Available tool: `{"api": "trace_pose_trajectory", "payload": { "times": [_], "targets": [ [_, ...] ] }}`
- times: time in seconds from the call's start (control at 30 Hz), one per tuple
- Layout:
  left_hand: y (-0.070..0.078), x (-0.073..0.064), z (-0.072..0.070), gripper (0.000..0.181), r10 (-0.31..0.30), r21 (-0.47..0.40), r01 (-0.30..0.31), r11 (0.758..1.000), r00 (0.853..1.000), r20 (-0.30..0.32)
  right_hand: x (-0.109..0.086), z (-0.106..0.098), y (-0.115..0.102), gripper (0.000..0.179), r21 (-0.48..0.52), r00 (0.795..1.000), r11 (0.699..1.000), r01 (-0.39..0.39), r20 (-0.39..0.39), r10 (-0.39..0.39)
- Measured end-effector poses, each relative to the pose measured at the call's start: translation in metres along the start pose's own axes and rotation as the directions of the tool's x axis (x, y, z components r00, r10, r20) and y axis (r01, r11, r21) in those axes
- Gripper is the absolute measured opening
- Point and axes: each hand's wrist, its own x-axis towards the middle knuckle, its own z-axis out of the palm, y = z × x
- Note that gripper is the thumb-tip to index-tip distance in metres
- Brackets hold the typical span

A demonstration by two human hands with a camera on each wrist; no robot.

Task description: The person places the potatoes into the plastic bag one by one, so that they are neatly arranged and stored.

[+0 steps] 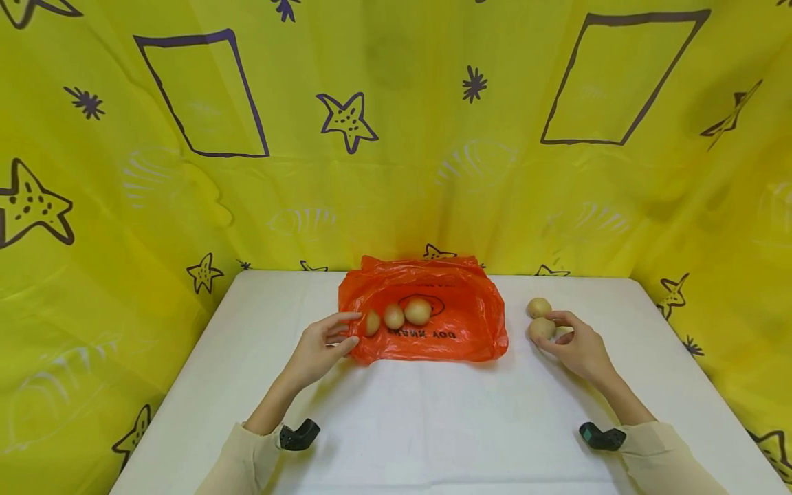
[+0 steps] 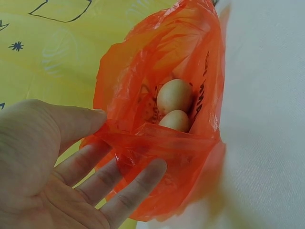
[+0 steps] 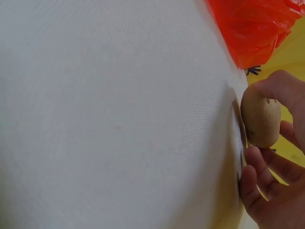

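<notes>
Across the top and both sides of the head view, a yellow curtain (image 1: 396, 192) with dark stars and outlines, probably hung to screen off the background. Filling the lower middle, a white table (image 1: 433, 419), likely there as a broad flat surface. Below centre, slightly right, a red plastic bag (image 1: 476, 323), laid with mouth gaping and lettering showing inside, perhaps placed so for reach from either side. At bottom left and bottom right, pale sleeves (image 1: 238, 464). Left of the bag, the left hand (image 1: 315, 354), thumb and fingers pinching its left edge, seemingly to keep thin film from sagging shut. Far right, well apart from the left, the right hand (image 1: 581, 347), thumb and fingertips curled round a held potato (image 1: 541, 326), a side grip apparently suited to so round a shape. At both cuffs, black wrist devices (image 1: 300, 435), presumably angled toward the work. Smallest, in the bag's left half, three potatoes (image 1: 394, 317) in a slanting row, the leftmost near the left fingertips. Just above the gripped one, a loose potato (image 1: 539, 306) on the table; touching or apart, impossible to tell.
</notes>
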Motion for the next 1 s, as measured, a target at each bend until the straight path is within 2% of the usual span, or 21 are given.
{"api": "trace_pose_trajectory", "payload": {
  "times": [0.3,0.5,0.83,1.0],
  "targets": [
    [0.001,0.002,0.0,0.041,-0.002,-0.002,0.002,1.0,1.0,0.002,-0.004,-0.009,-0.001,0.062,-0.012,1.0,1.0,0.023,-0.002,-0.023],
    [0.0,0.004,0.0,0.04,0.006,0.0,-0.006,1.0,1.0,0.002,-0.006,-0.019,-0.005,0.055,-0.002,0.997,0.998,0.063,-0.033,-0.063],
    [0.002,0.003,0.0,0.041,-0.016,0.002,0.016,1.0,1.0,-0.005,-0.013,-0.032,-0.019,0.049,-0.002,0.983,0.988,0.155,-0.096,-0.155],
    [0.0,0.003,0.001,0.041,-0.017,0.0,0.017,1.0,1.0,-0.003,-0.016,-0.035,-0.025,0.049,-0.008,0.977,0.984,0.177,-0.115,-0.177]
  ]
}}
